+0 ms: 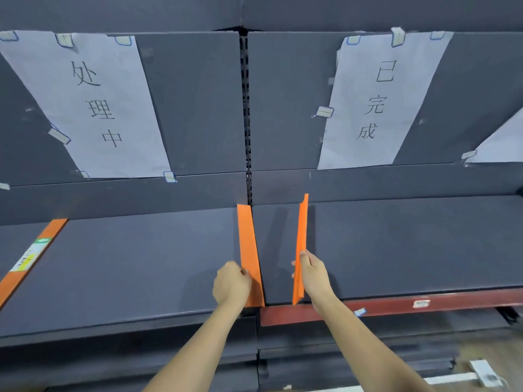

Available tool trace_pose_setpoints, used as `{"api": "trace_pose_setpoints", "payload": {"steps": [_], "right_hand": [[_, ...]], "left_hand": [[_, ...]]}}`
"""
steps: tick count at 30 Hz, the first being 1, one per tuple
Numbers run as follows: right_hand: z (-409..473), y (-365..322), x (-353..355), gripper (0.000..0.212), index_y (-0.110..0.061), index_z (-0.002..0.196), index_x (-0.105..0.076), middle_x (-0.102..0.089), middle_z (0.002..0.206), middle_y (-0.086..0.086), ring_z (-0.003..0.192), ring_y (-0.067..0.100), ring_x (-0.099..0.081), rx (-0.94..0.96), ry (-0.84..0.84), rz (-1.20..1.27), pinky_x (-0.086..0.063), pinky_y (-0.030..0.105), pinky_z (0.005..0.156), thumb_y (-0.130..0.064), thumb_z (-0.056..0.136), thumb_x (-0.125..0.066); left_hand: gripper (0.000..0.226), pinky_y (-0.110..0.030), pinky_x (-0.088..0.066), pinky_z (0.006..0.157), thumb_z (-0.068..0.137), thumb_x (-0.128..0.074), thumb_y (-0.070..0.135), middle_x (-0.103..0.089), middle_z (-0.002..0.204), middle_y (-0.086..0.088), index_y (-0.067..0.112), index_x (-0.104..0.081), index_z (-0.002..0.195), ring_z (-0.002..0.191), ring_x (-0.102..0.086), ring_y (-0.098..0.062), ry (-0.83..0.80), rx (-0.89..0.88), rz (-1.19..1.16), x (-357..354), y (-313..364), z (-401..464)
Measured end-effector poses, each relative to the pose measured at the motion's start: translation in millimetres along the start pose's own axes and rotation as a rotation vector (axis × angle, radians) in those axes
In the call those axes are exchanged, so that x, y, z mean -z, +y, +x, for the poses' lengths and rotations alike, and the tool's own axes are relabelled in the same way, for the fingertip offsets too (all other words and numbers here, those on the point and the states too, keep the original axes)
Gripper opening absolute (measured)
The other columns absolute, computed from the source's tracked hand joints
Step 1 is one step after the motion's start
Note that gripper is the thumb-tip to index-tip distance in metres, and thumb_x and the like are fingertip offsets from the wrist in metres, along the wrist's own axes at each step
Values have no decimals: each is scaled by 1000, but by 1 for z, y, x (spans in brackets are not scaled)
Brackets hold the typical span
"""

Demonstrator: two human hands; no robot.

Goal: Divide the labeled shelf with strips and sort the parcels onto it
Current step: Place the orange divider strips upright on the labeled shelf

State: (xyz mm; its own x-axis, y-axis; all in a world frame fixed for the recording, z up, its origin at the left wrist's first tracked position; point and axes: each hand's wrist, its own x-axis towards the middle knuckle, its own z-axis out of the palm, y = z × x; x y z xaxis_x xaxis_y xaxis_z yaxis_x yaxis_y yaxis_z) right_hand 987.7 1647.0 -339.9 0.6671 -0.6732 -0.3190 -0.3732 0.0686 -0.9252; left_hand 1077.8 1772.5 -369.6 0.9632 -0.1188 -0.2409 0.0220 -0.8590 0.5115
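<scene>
Far left: orange strip (34, 256) already flat on shelf (127, 264), running front-to-back, w/ a green-and-white sticker (print too blurred to read). Above it on back panel, taped paper label (93, 106) reading 处理中.

Centre: second strip (249, 250) lying at the seam below the slotted upright (245, 108), long axis front-to-back, far end at back wall, near end at front edge. Left hand (232, 282) at its left edge near the front, fingers curled against the edge; whether pinching or only pressing, cannot tell.

Just right: third strip (300, 250) standing on edge, tilted slightly, same front-to-back axis, near-parallel to centre strip, narrow gap of bare shelf between. Right hand (314, 275) gripping it, thumb on the near face and fingers wrapped behind, roughly mid-length toward the front. Strip lies forward and away from that grip, so next move likely a roll onto its flat face plus a slide right (judgement only) – right hand clearly the one for it.

Further right: paper label (379, 100) reading 已完成. Corner of another sheet (503, 142) at far right, no text visible. Red front rail (396, 306) w/ small stickers, unreadable. No parcels in view.
</scene>
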Motion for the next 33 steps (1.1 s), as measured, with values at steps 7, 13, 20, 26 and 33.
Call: {"api": "trace_pose_setpoints", "payload": {"steps": [7, 13, 20, 26, 33], "right_hand": [[-13, 0, 48, 30, -6, 100, -58, -66, 91, 7, 69, 15, -65, 30, 64, 21, -49, 22, 59, -20, 102, -31], [-5, 15, 104, 30, -6, 91, -60, -66, 90, 22, 80, 30, -65, 36, 170, -11, -56, 44, 78, -22, 101, -37], [36, 33, 211, 27, -6, 95, -60, -59, 83, 0, 76, 13, -53, 91, 224, -99, -39, 16, 60, -12, 99, -34], [89, 41, 332, 36, -13, 62, -33, -35, 60, -3, 54, 9, -29, 157, 197, -255, -24, 18, 48, -10, 98, -30], [148, 61, 415, 39, -19, 58, -32, -37, 58, -6, 51, 7, -30, 92, 60, -472, -23, 20, 47, -12, 96, -35]], "left_hand": [[20, -36, -47, 72, 93, -53, 25, -53, 110, -7, 11, -56, 106, 101, -56, -28, 55, -219, 127, 8, 20, -7], [31, -32, -49, 81, 97, -40, 40, -66, 104, 1, 17, -60, 105, 92, -62, -20, -360, -582, -106, -36, 106, -60], [33, -35, -50, 84, 99, -40, 35, -64, 107, -4, 10, -55, 115, 93, -62, -19, -395, -680, -28, -118, 214, -107], [24, -27, -50, 66, 97, -45, 28, -65, 94, -1, 13, -57, 112, 76, -63, -15, -371, -597, -134, -197, 314, -139], [19, -20, -47, 49, 97, -44, 23, -57, 62, -3, 6, -51, 94, 39, -54, -10, -417, -384, -165, -254, 383, -153]]}}
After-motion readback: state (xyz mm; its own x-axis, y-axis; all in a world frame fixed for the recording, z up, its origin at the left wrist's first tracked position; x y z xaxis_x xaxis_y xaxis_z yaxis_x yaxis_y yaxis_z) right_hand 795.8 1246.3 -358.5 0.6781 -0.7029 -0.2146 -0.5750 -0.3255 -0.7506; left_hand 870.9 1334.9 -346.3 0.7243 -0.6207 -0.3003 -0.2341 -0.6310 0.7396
